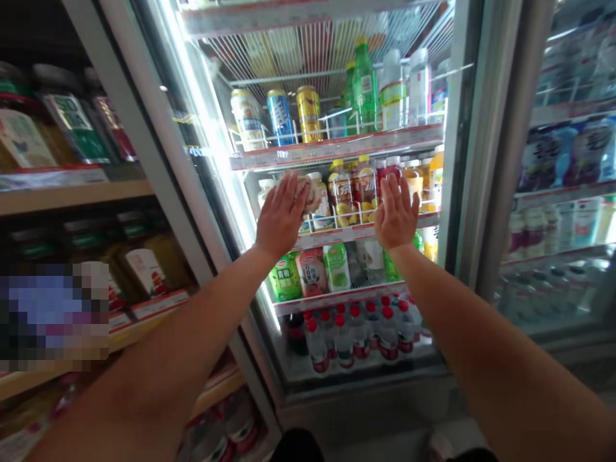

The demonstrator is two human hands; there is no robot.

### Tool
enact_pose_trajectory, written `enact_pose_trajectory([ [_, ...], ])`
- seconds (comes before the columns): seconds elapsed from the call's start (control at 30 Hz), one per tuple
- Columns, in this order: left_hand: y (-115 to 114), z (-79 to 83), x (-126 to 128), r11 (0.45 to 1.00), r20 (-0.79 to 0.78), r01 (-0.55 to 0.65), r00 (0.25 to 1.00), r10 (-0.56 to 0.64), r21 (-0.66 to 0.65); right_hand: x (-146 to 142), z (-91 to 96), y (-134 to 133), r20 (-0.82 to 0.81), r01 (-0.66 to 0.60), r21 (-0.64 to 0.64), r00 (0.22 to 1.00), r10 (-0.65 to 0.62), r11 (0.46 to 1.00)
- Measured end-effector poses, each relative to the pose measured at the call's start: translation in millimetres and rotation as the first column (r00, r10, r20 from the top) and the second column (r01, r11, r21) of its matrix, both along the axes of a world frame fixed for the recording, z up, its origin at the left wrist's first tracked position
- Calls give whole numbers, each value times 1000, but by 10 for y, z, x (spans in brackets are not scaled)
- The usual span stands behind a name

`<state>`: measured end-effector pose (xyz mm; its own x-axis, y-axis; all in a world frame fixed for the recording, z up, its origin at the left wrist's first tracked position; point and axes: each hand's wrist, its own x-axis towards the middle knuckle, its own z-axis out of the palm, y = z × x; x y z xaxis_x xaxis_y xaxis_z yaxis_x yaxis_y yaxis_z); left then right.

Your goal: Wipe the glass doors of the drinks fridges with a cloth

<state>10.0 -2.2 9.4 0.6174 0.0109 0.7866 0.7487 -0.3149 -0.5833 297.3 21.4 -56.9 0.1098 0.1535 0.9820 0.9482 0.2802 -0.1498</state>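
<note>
My left hand point(279, 217) is up against the glass door point(231, 269) of a lit drinks fridge. Its fingers are stretched over a crumpled pale cloth point(314, 196), which shows past the fingers and is pressed toward the glass. To the right, my right hand point(397, 215) lies flat on the same pane, fingers extended and nothing in it. Behind the glass, between both hands, stand yellow-capped bottles point(342, 189). The palms and part of the cloth are hidden from view.
Cans point(308, 114) and a green bottle point(364, 83) stand on a higher fridge shelf; red-capped water bottles point(356, 327) are at the bottom. A wooden shelf point(72, 189) with bottles is on the left. A metal door frame point(500, 141) and another fridge are on the right.
</note>
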Motion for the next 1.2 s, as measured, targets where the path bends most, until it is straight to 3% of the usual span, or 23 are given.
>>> enact_pose_trajectory([
  [0.07, -28, -77, 28, 999, -188, 27, 982, -32, -32, -1, -1, -5, -2, 3, -9, 1000, -3, 1000],
  [0.17, -50, 8, 8, 997, -319, 33, 946, -54, -69, 2, -9, 2, 11, 14, 4, 1000, -14, 1000],
  [0.3, 0, 267, -83, 998, -89, 23, 996, -28, -59, 8, -23, 34, 12, 27, 37, 1000, -28, 999],
  [0.4, 50, 298, -91, 993, 72, 76, 995, -70, -84, 7, -20, 40, 7, 31, 25, 999, -31, 999],
  [0.6, -9, 197, 83, 985, 64, 59, 997, -49, -163, 3, 0, 8, 4, 20, -13, 1000, -20, 1000],
  [0.77, -20, 444, 79, 980, 44, 59, 998, -51, -190, 5, -1, 11, 12, 32, -16, 999, -31, 999],
  [0.93, 130, 651, 1, 988, 214, 57, 976, -25, -144, 6, -7, 17, 2, 27, 9, 1000, -27, 1000],
  [1.07, 110, 553, 209, 988, 295, 69, 955, -26, -137, 6, -11, 8, 3, 19, 21, 1000, -19, 1000],
  [1.2, 1, 366, 471, 982, 192, 27, 981, 10, -188, 1, -13, -1, -7, 0, 2, 1000, 0, 1000],
])
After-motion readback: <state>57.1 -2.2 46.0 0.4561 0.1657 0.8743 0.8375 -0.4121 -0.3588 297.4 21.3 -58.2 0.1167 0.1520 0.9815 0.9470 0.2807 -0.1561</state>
